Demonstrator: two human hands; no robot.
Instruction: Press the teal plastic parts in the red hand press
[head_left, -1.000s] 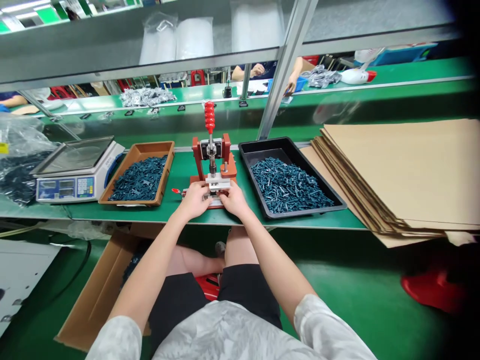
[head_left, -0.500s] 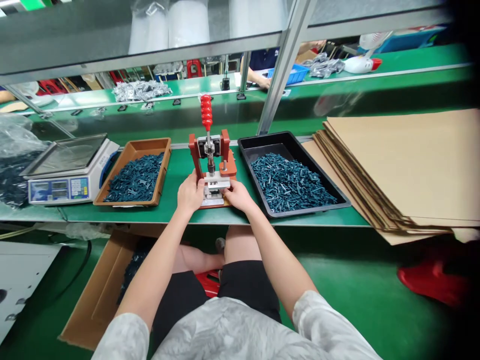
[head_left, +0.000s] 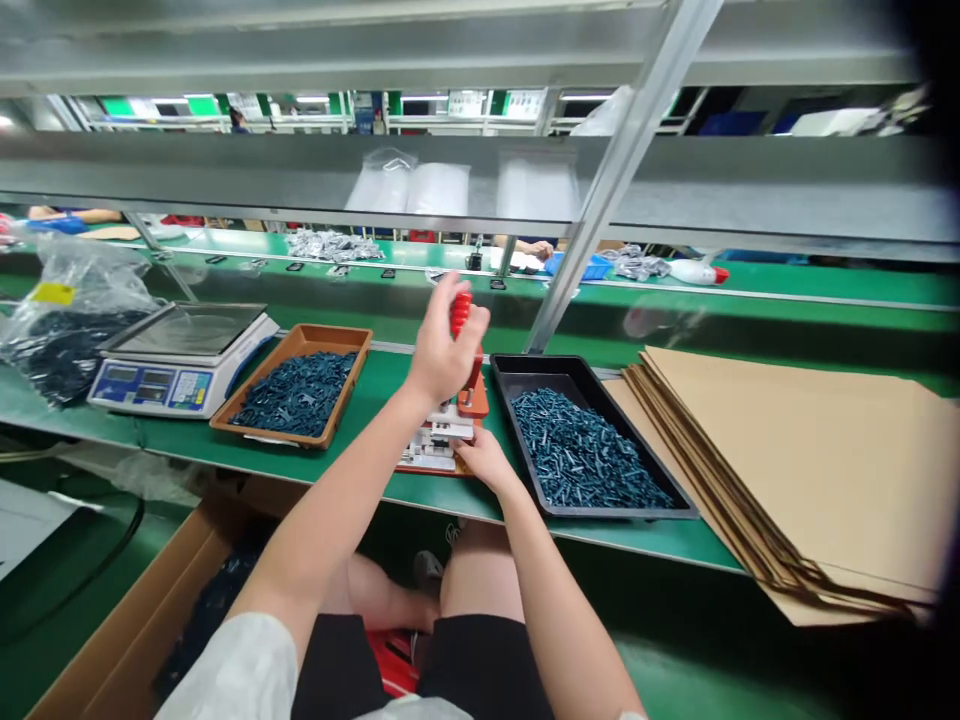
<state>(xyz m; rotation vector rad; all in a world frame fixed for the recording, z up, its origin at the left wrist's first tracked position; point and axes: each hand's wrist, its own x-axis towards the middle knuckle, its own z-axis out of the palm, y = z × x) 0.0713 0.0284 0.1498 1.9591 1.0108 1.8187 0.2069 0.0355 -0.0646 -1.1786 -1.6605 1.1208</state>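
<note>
My left hand (head_left: 444,345) is wrapped around the red ribbed handle (head_left: 460,312) of a small bench hand press, and covers most of the handle and upper frame. The press's red-orange frame (head_left: 473,396) stands on the green bench, with a metal die block (head_left: 442,435) at its front. My right hand (head_left: 486,461) rests at the press's front right, its fingertips against the die block. Whether those fingers hold a small part is hidden.
A brown tray (head_left: 294,350) and a black tray (head_left: 544,375) of dark teal plastic parts flank the press. A digital scale (head_left: 184,365), a plastic bag of parts (head_left: 75,320) and stacked cardboard sheets (head_left: 795,470) sit on the bench. An aluminium upright (head_left: 622,170) rises behind, and a co-worker's hand (head_left: 538,249) shows beyond.
My left hand has moved up from the die block to grip the red handle. My right hand stays at the press front. The view has tilted upward, so the bench sits lower in the frame.
</note>
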